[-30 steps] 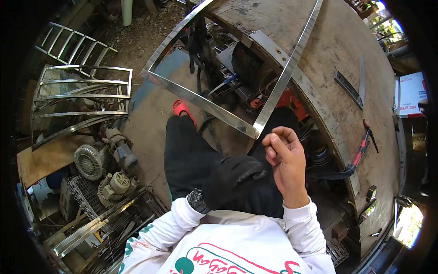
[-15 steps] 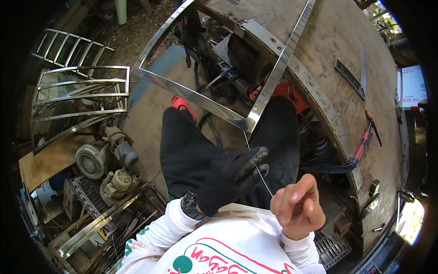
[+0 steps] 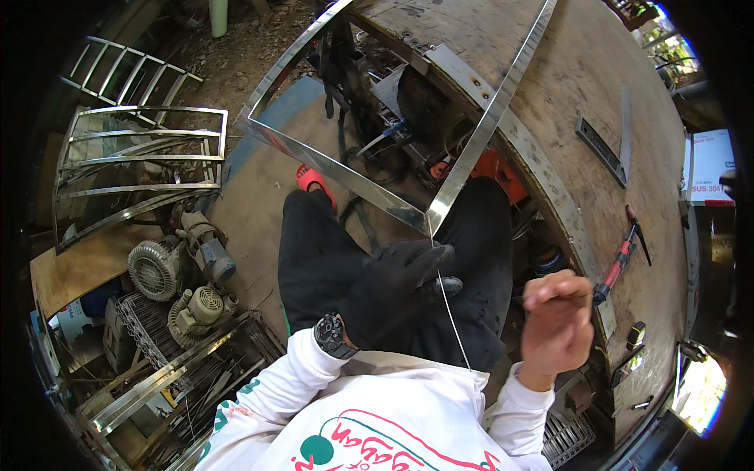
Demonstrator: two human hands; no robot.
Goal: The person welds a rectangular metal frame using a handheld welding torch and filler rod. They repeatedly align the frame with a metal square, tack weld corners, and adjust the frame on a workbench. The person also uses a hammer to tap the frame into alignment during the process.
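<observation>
My left hand [image 3: 397, 279], in a black glove, is closed around a thin metal rod [image 3: 451, 314]. The rod's upper end reaches the corner of a shiny metal frame [image 3: 338, 175], while its lower end lies near my white shirt. That frame angles from above my lap over the table's edge. Off to the right my bare right hand [image 3: 558, 326] is raised, its fingers loosely bent and a little blurred, with nothing visible in them. Nearest to it on the table lies a red-and-black torch [image 3: 618, 267].
A wooden table [image 3: 581, 86] with a metal edge curves along the right, bearing a metal square [image 3: 605, 151] and a small tape measure [image 3: 636, 335]. Slatted metal frames [image 3: 141, 161] lean at left above blowers [image 3: 153, 269] and metal scraps. A red shoe [image 3: 312, 182] is on the floor.
My right hand has moved away from the rod, to the right, and lifted slightly. The left hand keeps its hold on the rod. The view has shifted a little.
</observation>
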